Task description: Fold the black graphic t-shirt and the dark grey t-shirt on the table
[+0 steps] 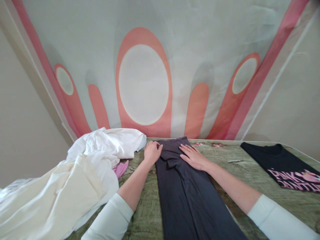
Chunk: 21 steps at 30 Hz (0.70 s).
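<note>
A pair of dark pants (187,196) lies lengthwise on the wood-patterned table, waist end at the far edge and legs running toward me. The fabric is bunched in a fold just below the waistband. At the upper left edge my left hand (152,153) is closed, thumb and fingers pinching the pants' cloth. My right hand (193,157) rests flat on the upper right part of the pants, fingers spread and pointing left. The lower ends of the legs run out of view.
Heaped white and cream clothes (75,180) cover the left side, with a bit of pink cloth (121,169) beside them. On the right lies a black T-shirt (282,163) with pink lettering. Behind the table (235,186) hangs a printed backdrop (180,43).
</note>
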Tool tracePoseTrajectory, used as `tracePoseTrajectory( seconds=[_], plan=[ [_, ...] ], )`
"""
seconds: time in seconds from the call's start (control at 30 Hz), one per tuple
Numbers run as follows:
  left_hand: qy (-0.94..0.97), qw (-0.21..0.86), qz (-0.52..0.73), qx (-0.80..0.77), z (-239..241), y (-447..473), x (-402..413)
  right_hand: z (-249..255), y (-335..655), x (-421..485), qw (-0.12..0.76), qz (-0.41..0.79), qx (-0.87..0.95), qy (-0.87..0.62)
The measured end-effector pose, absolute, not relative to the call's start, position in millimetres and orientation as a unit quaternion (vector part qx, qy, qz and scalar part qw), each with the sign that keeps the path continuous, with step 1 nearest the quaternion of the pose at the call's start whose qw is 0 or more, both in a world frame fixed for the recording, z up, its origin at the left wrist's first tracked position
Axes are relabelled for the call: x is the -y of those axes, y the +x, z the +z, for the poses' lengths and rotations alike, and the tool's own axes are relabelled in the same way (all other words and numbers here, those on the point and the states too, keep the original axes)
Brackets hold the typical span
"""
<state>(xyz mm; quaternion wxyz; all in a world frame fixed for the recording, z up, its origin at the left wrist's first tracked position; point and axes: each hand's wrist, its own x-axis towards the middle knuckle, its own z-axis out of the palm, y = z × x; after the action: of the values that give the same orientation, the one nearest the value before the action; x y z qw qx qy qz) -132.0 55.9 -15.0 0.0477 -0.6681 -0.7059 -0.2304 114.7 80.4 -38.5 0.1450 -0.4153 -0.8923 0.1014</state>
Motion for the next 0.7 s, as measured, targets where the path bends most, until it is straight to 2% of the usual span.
tracePoseTrajectory(
  seconds=[0.17,0.33,0.5,0.7],
  plan=[
    [-0.665,-0.009,-0.279,0.693,-14.9,-132.0,-56.1,-33.1,115.1,-78.0,0.211,0.072,0.889,-0.401],
    [-0.685,-0.03,-0.325,0.651,-13.5,-126.5,-60.8,-9.5,107.1,-56.9,0.291,0.081,0.904,-0.302],
    [-0.685,-0.074,-0.362,0.628,-17.3,-123.3,-64.2,-1.0,90.5,-29.4,0.245,0.114,0.939,-0.213],
    [-0.672,-0.11,-0.375,0.629,-21.6,-131.2,-68.7,-12.4,82.1,-27.2,0.252,0.123,0.929,-0.24]
  ],
)
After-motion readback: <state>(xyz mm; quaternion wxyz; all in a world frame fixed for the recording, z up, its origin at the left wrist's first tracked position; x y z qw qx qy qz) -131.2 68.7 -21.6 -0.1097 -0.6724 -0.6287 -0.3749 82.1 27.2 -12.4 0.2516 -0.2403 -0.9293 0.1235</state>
